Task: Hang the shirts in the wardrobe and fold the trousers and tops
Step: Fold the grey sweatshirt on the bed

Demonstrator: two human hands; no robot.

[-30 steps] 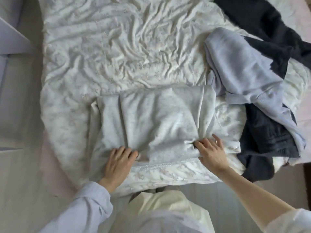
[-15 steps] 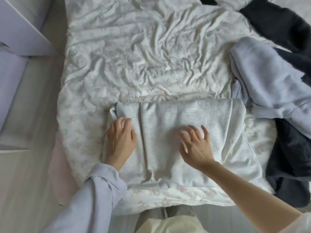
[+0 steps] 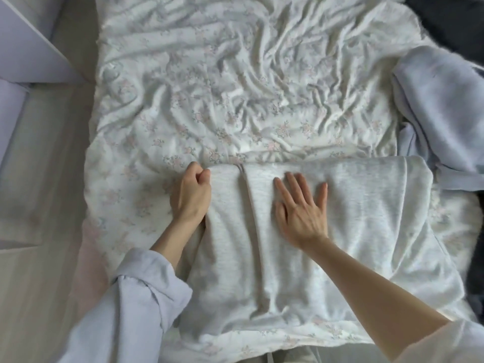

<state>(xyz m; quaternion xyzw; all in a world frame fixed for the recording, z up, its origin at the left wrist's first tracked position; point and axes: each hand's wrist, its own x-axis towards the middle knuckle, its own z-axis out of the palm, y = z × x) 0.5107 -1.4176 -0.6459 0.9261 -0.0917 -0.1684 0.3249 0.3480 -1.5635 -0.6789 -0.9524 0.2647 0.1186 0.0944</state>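
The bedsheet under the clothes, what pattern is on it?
The bedsheet is white with small, faint pink flower sprigs, seen in the head view.

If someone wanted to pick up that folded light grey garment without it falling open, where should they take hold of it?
Probably by its two short ends, one hand from each side. The grey garment lies as a wide folded rectangle on the bed sheet; the left hand already grips its left far corner, while the right hand rests flat on top. Sliding fingers under both ends should keep the layers together.

Pale grey top [image 3: 348, 205] folded flat near bed edge; light blue garment [image 3: 442, 106] crumpled at right.
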